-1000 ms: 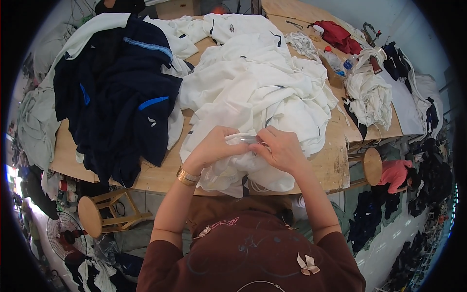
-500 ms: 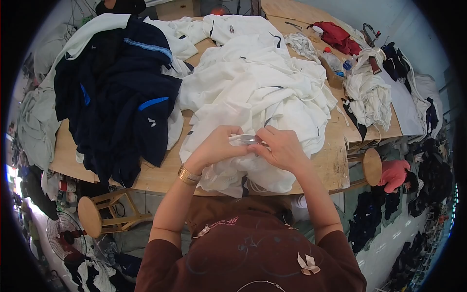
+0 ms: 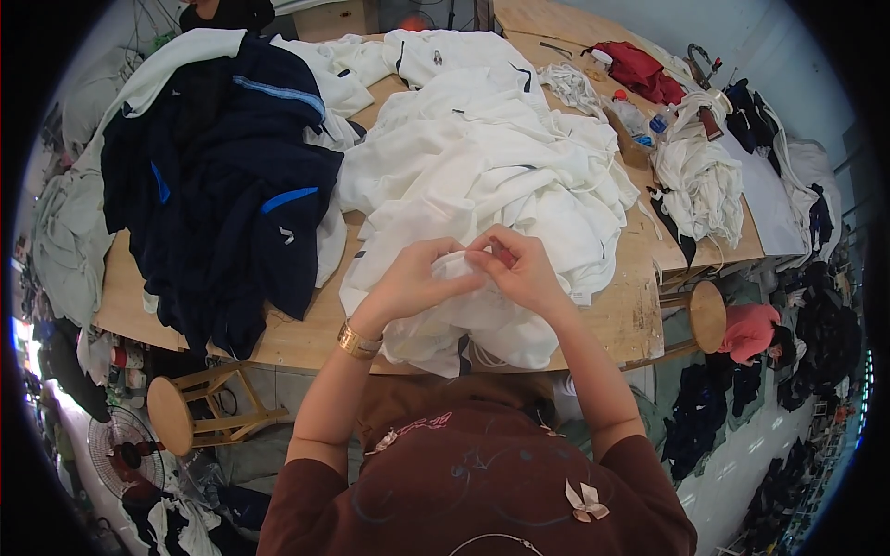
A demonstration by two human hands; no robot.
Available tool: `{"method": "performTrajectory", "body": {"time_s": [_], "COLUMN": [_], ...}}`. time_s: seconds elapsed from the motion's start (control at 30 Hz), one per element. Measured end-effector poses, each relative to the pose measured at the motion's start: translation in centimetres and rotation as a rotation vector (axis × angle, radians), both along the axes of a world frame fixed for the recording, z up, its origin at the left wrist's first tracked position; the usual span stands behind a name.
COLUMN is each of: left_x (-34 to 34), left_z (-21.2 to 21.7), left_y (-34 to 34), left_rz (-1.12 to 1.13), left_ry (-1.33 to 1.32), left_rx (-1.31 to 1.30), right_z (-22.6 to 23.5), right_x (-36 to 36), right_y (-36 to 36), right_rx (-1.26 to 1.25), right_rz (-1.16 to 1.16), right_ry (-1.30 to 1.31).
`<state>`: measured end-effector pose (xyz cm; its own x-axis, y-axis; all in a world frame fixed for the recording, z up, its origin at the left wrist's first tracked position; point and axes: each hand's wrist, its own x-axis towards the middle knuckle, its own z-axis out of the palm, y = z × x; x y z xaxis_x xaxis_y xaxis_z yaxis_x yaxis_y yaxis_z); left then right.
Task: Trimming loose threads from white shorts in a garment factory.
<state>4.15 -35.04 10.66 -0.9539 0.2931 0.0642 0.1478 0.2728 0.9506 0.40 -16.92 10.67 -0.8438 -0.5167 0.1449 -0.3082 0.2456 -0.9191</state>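
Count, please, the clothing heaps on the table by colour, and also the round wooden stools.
White garment heap (both hands, left hand and right hand, pinch its near edge): 1
Dark navy garment heap: 1
Red garment heap: 1
Round wooden stools, one at left, one at right: 2
Total: 5

Both hands (image 3: 468, 269) pinching white garment (image 3: 482, 185) — wooden table (image 3: 306, 334)
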Motion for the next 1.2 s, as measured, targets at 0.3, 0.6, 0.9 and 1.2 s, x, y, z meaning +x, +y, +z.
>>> {"method": "performTrajectory", "body": {"time_s": [0.3, 0.6, 0.9, 1.2], "left_x": [0.5, 0.5, 0.7, 0.5], "left_z": [-1.7, -1.6, -0.9, -2.5], "left_y": [1.2, 0.9, 0.9, 0.5], "left_rz": [0.199, 0.204, 0.187, 0.284], "left_ry": [0.135, 0.026, -0.037, 0.225], "left_rx": [-0.041, 0.108, 0.166, 0.112], "right_z": [0.5, 1.2, 0.4, 0.9], "right_x": [0.6, 1.0, 1.8, 1.2], "right_y": [-0.5, 3.3, 2.6, 2.5], "right_rx": [-0.115, -0.371, 0.318, 0.283], "right_rz": [-0.026, -0.069, -0.119, -0.079], "right_ry": [-0.139, -0.276, 0.364, 0.362]}}
